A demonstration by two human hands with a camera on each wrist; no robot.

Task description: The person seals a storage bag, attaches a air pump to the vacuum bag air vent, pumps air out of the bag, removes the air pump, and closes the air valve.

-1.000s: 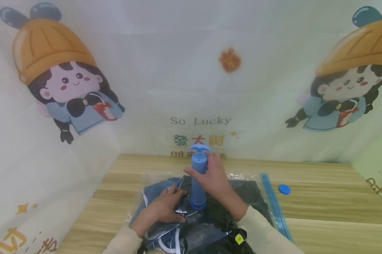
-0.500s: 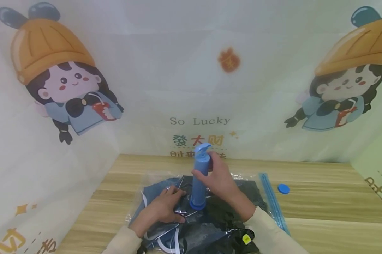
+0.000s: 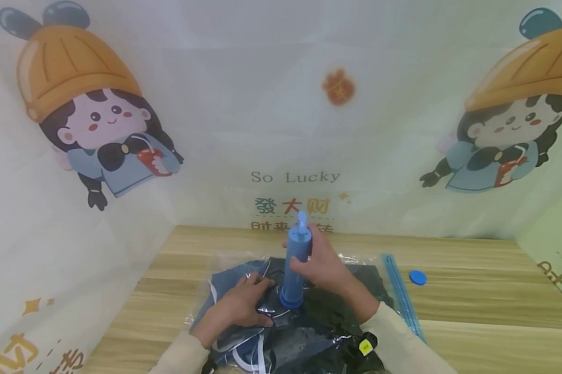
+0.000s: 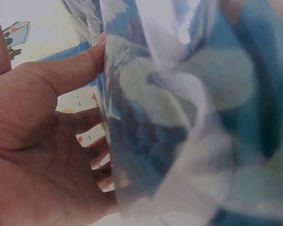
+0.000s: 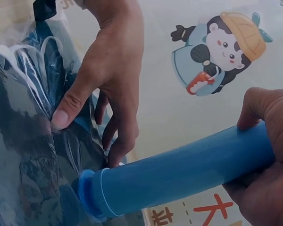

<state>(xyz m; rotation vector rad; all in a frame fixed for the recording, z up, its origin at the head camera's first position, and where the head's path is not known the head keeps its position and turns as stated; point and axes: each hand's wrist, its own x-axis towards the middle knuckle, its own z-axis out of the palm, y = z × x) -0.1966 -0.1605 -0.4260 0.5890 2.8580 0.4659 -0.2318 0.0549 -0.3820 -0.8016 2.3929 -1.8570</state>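
A blue hand pump point(image 3: 292, 275) stands on a clear vacuum storage bag point(image 3: 309, 343) with dark and blue clothes inside, its top leaning slightly right. My right hand point(image 3: 326, 265) grips the upper barrel, thumb on the near side. In the right wrist view, the pump point(image 5: 179, 172) meets the bag at its round blue base. Left of that base, my left hand point(image 3: 240, 307) presses on the plastic with spread fingers. In the left wrist view, those fingertips touch the bag point(image 4: 146, 108), whose contents are blurred.
A blue round cap point(image 3: 418, 278) lies on the wooden table point(image 3: 477, 291) right of the bag. Along the bag's right edge runs a blue zip strip point(image 3: 402, 296). A printed cloth point(image 3: 384, 156) hangs behind the table.
The pump's handle has turned from broadside to edge-on, and its top has tilted a little right. My right hand has moved slightly right and down with it. My left hand has stayed put.
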